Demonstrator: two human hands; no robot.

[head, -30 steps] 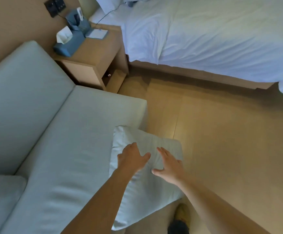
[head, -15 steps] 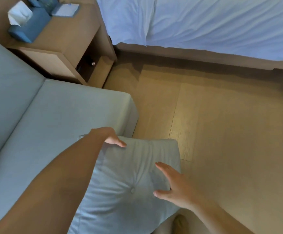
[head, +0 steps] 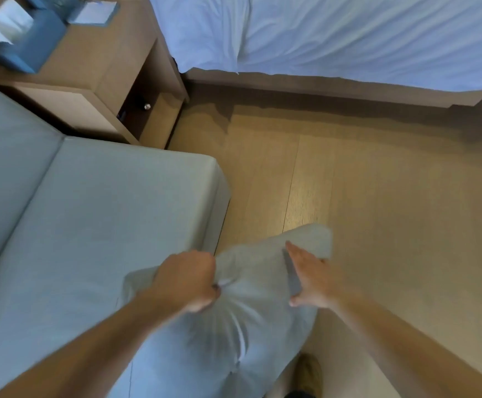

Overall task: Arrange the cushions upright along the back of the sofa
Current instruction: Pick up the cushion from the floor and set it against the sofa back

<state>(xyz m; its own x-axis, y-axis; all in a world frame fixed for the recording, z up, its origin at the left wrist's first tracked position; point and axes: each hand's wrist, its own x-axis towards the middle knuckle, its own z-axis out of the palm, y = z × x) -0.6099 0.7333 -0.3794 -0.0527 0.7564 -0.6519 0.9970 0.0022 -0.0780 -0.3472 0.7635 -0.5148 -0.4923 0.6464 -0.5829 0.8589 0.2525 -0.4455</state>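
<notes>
A pale grey cushion (head: 251,282) hangs off the front right edge of the sofa seat (head: 96,214), partly over the floor. My left hand (head: 188,280) is clenched on a bunch of the cushion's fabric near its middle. Flat against the cushion's right side lies my right hand (head: 311,280), fingers straight and pointing away from me. The sofa's back (head: 1,156) runs along the left edge of the view, with nothing leaning on it here.
A wooden bedside table (head: 90,79) with a blue tissue box (head: 24,47) stands beyond the sofa's far end. A bed with white sheets (head: 334,35) fills the top right. Wooden floor (head: 377,211) lies between sofa and bed. A shoe (head: 308,372) shows at the bottom.
My left hand has gone from resting on the cushion to gripping a fistful of its fabric. The cushion has bunched up and shifted right, off the seat edge. My right hand stays pressed on it.
</notes>
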